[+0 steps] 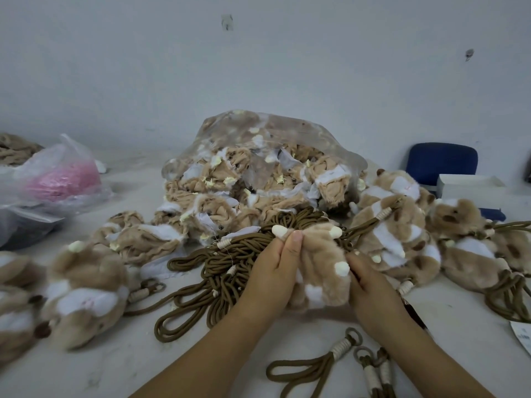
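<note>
I hold a tan and white furry plush toy with cream felt paws (321, 265) between both hands, just above the pale table top (143, 357), near the middle of the scene. My left hand (273, 274) grips its left side, the thumb pressed up along the fur towards a cream paw at the far end. My right hand (370, 285) is curled round its right edge, the fingers tucked into the fur beside another paw.

Just to the left of the toy, and behind it, lies a tangled heap of dark brown cord loops (227, 268), touching my left hand. Beyond that stands a clear plastic bag stuffed with flat tan and white plush skins (258, 168), some spilling onto the table. Stuffed toys of the same kind are piled at the near left (83, 291) and at the right (402, 225). Close to me, between my forearms, lie loose brown cord loops bound with cream thread (316, 366). Far left sits a thin plastic bag holding something pink (63, 179); far right, a blue padded chair (442, 162) and a white box (471, 188).
</note>
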The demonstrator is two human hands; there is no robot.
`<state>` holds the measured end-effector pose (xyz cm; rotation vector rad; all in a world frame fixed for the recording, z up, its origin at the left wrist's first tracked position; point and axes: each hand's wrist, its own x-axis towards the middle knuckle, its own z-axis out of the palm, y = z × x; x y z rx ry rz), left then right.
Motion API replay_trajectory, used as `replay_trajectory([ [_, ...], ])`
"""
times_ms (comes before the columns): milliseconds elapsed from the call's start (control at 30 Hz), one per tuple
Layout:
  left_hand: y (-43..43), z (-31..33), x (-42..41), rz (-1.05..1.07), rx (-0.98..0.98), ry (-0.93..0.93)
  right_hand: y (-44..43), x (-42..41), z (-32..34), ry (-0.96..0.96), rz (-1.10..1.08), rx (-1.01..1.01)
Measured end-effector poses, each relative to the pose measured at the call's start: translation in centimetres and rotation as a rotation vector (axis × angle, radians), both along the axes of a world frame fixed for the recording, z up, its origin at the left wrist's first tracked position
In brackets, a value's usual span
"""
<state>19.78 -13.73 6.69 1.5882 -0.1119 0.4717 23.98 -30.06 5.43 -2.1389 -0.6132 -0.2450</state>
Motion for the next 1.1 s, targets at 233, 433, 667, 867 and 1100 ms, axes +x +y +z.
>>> replay_trajectory([
  [233, 0.7, 0.3, 0.0, 0.022, -0.122, -0.004, -0.8, 0.7, -0.2, -0.02, -0.03, 0.014],
  [433, 1.4, 0.0, 0.6, 0.099, -0.094, 0.017, -1.4, 1.1, 0.0, -0.082, -0.048, -0.054],
  [667, 1.7, -0.2, 0.9, 0.154, 0.005, 0.019, -1.5, 1.0, 0.8, -0.197, -0.066, -0.104],
  [867, 1.1, 0.3, 0.6, 0.134, 0.047, -0.036, -1.3, 0.9, 0.4, -0.15, -0.031, -0.071],
  [1100, 0.2, 0.5, -0.1, 0.108, 0.131, 0.021, -0.9, 0.8, -0.1, -0.099, 0.009, 0.018],
])
